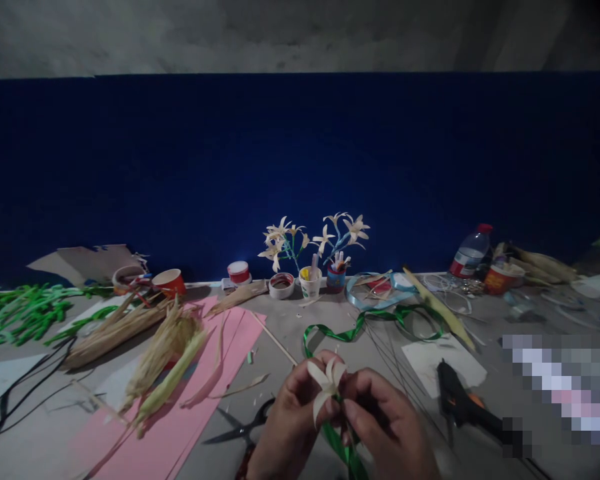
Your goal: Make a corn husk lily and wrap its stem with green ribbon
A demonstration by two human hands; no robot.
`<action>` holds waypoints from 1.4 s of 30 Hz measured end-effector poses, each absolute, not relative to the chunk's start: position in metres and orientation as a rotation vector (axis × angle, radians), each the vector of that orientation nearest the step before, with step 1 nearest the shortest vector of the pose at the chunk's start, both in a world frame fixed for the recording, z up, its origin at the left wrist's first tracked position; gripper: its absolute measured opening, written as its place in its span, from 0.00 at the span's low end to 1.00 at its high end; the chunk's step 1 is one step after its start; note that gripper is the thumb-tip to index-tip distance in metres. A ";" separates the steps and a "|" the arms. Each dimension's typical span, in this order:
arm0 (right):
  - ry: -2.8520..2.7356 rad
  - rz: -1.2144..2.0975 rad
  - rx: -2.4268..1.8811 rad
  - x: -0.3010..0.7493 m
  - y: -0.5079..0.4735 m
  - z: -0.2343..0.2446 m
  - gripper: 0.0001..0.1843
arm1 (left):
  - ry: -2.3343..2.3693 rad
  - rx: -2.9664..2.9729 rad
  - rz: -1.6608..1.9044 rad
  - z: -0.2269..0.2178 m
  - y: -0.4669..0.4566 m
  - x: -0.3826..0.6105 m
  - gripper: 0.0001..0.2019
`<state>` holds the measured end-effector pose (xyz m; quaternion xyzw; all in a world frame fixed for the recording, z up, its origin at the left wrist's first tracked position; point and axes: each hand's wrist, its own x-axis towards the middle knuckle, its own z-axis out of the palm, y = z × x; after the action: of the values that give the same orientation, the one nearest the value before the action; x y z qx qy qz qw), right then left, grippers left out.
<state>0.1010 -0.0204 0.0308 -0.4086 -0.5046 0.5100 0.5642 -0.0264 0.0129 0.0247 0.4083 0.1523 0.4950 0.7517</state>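
A pale flower made of husk-like petals (326, 385) is held between my two hands at the bottom middle. My left hand (295, 417) is closed, its fingers pinching the flower near its base. With thumb and fingers pressed together, my right hand (380, 417) grips the green ribbon (347, 460) just below the petals. That ribbon hangs down between the hands, and a shiny green length (337, 333) curls across the table beyond them. The flower's stem is mostly hidden by my fingers. Scissors (247, 427) lie open beside my left wrist.
A black glue gun (467, 407) rests right of my hands by a white sheet (447, 363). Pink paper (180, 427) and dried corn husks (160, 353) lie left. Finished flowers (283, 243) stand behind a paper cup (311, 287). A bottle (470, 252) stands back right.
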 end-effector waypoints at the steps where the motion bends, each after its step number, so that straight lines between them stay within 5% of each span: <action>1: -1.165 1.225 -0.953 0.101 -0.020 0.032 0.17 | 0.326 0.882 1.076 0.025 0.013 -0.026 0.15; 11: -1.260 1.015 -1.093 0.101 -0.023 0.028 0.16 | 0.295 0.721 1.014 0.026 0.013 -0.021 0.17; 17: -1.138 1.309 -0.977 0.103 -0.020 0.038 0.19 | 0.294 0.747 1.017 0.021 0.016 -0.023 0.10; 28: -1.051 1.473 -0.984 0.106 -0.021 0.053 0.19 | 0.278 0.730 0.970 0.022 0.017 -0.026 0.16; 34: -1.184 1.236 -1.085 0.105 -0.023 0.048 0.10 | 0.287 0.694 1.016 0.026 0.011 -0.022 0.16; 42: -1.452 0.430 -1.255 0.102 -0.023 0.034 0.04 | 0.455 0.595 1.193 0.025 0.001 -0.015 0.12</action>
<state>0.1022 -0.0234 0.0337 -0.5310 -0.6145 0.1819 0.5544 -0.0154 0.0012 0.0245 0.2733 0.2090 0.5484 0.7622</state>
